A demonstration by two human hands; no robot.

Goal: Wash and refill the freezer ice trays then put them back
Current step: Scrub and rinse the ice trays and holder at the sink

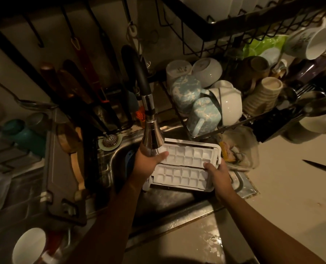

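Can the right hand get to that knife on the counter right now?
Probably not yet: the right hand grips the ice trays; once freed, open counter leads to the knife.

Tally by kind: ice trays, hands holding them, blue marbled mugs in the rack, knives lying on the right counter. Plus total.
ice trays: 2
hands: 2
blue marbled mugs: 2
knife: 1
Total: 7
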